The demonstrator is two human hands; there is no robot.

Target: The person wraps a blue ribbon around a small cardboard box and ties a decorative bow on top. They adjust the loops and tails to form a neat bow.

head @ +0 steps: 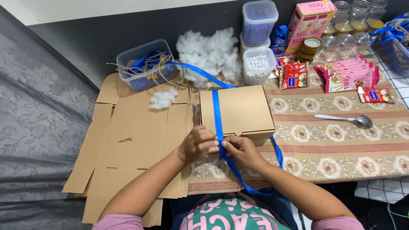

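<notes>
Box (243, 111) – closed cardboard, bench centre | ribbon (217, 115) – blue, over lid, 12 to 6 o'clock | left hand (197, 144), right hand (240, 148) – both pinching ribbon at box's 6 o'clock edge | spoon (347, 119) – 3 o'clock

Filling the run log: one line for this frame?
left hand: pinching shiny blue ribbon | right hand: pinching same ribbon | ribbon: wrapped over closed brown cardboard box | box: on patterned cloth
</notes>
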